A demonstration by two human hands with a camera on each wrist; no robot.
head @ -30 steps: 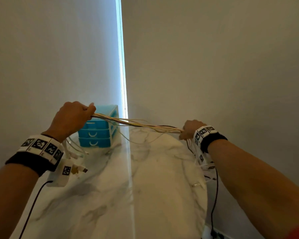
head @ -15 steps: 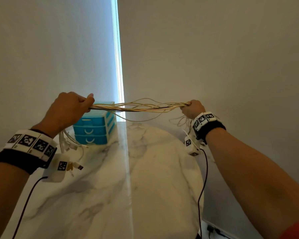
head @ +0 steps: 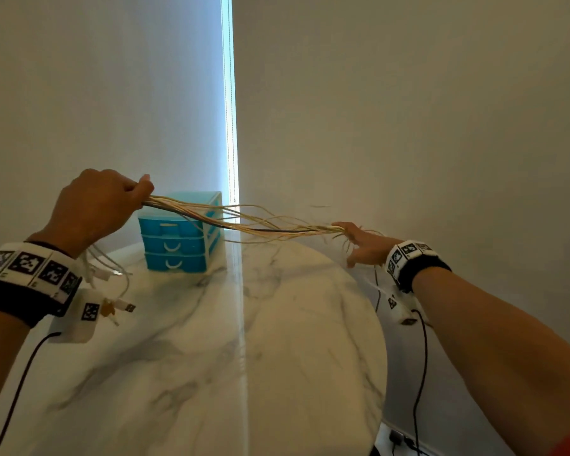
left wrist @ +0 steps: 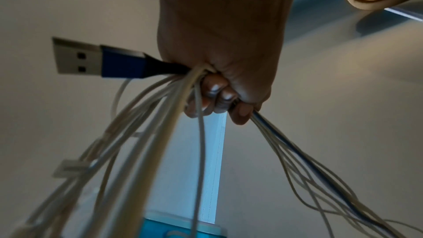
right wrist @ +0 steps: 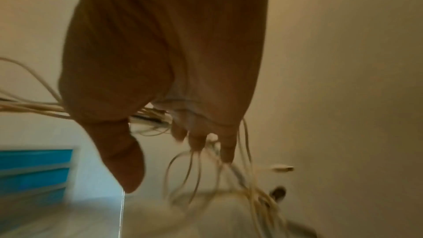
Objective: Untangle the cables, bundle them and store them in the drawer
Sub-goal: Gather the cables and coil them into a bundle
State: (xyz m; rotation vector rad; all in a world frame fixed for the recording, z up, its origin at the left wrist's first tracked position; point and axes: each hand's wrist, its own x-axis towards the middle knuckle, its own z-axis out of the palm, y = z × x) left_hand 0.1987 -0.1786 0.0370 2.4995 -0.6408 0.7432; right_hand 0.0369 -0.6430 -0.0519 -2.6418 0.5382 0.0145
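Observation:
A bundle of several thin cream cables with one dark cable spans the air between my hands, above the marble table. My left hand grips one end in a fist; in the left wrist view its fingers curl round the cables, and a blue USB plug sticks out beside it. My right hand is lower, fingers spread and straight. In the right wrist view the cables run loosely across that hand and hang off its fingers. The blue three-drawer unit has its drawers closed.
The drawer unit stands at the table's far left, near the wall and a bright strip of window. Loose connector ends dangle under my left wrist. The table's rounded right edge lies below my right wrist.
My right hand has opened from a fist, dropped lower and moved right. The bundle now slants down toward it. My left hand keeps its grip.

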